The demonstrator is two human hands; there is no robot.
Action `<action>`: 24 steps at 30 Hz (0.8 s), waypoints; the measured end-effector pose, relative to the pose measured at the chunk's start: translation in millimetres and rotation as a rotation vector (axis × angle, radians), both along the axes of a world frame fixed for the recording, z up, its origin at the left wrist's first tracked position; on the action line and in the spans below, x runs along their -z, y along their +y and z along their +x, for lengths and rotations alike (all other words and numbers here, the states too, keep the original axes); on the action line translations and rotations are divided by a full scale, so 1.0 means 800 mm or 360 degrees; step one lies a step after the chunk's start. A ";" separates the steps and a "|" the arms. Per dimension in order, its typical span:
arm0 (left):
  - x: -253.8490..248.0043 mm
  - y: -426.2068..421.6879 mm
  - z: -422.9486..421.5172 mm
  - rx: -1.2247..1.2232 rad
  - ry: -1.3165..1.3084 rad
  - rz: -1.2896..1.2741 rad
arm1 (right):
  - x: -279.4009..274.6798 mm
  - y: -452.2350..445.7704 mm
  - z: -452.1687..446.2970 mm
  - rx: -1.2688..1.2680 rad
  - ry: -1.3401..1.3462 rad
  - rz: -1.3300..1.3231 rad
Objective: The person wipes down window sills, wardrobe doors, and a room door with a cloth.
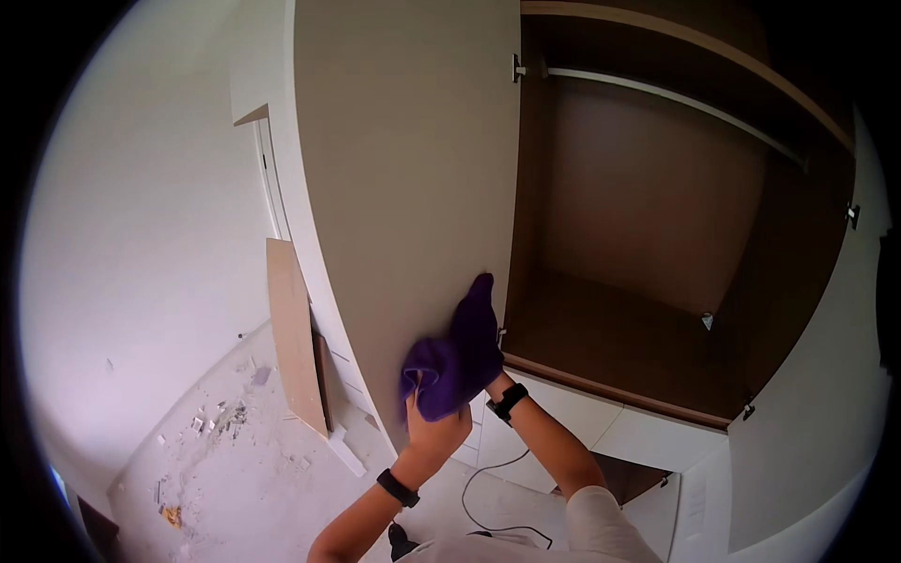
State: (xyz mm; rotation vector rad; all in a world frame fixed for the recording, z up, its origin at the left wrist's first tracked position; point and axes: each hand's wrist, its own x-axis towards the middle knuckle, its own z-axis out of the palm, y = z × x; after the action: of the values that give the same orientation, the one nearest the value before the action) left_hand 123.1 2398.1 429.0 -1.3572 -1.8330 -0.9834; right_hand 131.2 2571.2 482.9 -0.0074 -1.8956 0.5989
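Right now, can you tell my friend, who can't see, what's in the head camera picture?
A person's hands are on a purple cloth against a pale, open wardrobe door. Beside it, the brown wardrobe interior has a hanging rail. Debris litters the floor.

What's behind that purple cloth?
The open door, at least mostly: its plain face shows above the cloth. The patch directly behind is covered, so marks there can't be judged. Most of the right hand is hidden by the cloth too.
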 end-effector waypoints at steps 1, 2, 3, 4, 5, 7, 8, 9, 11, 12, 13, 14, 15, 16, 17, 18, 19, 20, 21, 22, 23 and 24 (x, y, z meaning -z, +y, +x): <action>-0.024 -0.016 -0.005 -0.0020 0.0005 0.0032 | -0.018 -0.003 -0.002 0.0006 0.0031 0.0070; -0.051 -0.033 -0.011 0.0019 0.0088 -0.0021 | -0.039 -0.007 -0.004 0.0010 0.0087 0.0166; -0.078 -0.051 -0.016 0.0063 0.0165 -0.0083 | -0.064 -0.009 -0.009 0.0018 0.0150 0.0267; -0.121 -0.063 -0.025 0.0086 0.0299 -0.0040 | -0.092 -0.010 -0.016 0.0023 0.0218 0.0371; -0.158 -0.074 -0.035 0.0076 0.0392 -0.0065 | -0.128 -0.010 -0.025 0.0016 0.0304 0.0483; -0.246 -0.089 -0.040 -0.0091 0.0634 0.0051 | -0.200 -0.004 -0.046 0.0007 0.0458 0.0677; -0.288 -0.091 -0.051 -0.0041 0.0783 0.0160 | -0.238 -0.001 -0.058 -0.0002 0.0533 0.0767; -0.328 -0.092 -0.061 0.0083 0.0881 0.0190 | -0.277 0.005 -0.071 -0.0022 0.0607 0.0856; -0.397 -0.088 -0.073 0.0054 0.1122 0.0226 | -0.351 0.028 -0.098 -0.0171 0.0698 0.0973; -0.426 -0.083 -0.075 0.0070 0.1185 0.0230 | -0.382 0.046 -0.112 -0.0372 0.0687 0.0931; -0.451 -0.074 -0.083 0.0127 0.1220 0.0195 | -0.401 0.068 -0.120 -0.0574 0.0655 0.0794; -0.473 -0.058 -0.090 0.0094 0.1263 0.0101 | -0.420 0.090 -0.128 -0.0774 0.0633 0.0650; -0.492 -0.042 -0.090 -0.0059 0.1124 -0.0183 | -0.444 0.104 -0.126 0.0094 0.0413 0.0595; -0.511 -0.027 -0.089 -0.0225 0.0997 -0.0469 | -0.449 0.104 -0.112 0.0546 0.0308 0.0555; -0.520 -0.013 -0.089 -0.0319 0.0973 -0.0610 | -0.454 0.106 -0.098 0.0985 0.0154 0.0519; -0.527 -0.004 -0.077 -0.0300 0.0953 -0.0609 | -0.449 0.080 -0.075 0.1207 -0.0242 0.0743; -0.535 0.002 -0.059 -0.0536 0.0871 -0.0834 | -0.444 0.063 -0.063 0.1404 -0.0648 0.0967; -0.543 0.005 -0.046 -0.0773 0.0783 -0.1061 | -0.434 0.091 -0.082 0.1395 -0.0671 0.0978; -0.548 0.010 -0.043 -0.0797 0.0752 -0.1045 | -0.417 0.144 -0.117 0.1537 -0.0327 0.1213; -0.550 0.013 -0.040 -0.0818 0.0724 -0.1028 | -0.405 0.173 -0.135 0.1662 0.0031 0.1438; -0.555 0.007 -0.033 -0.0815 0.0676 -0.1047 | -0.406 0.149 -0.119 0.1581 0.0136 0.1454; -0.558 0.008 -0.032 -0.0857 0.0755 -0.1027 | -0.407 0.123 -0.102 0.1499 0.0239 0.1473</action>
State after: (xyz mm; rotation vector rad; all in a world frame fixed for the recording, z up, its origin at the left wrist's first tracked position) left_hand 97.3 2404.3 875.6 -1.1813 -2.0288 0.2202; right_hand 50.0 2669.4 808.7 -0.2322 -1.6208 -0.8882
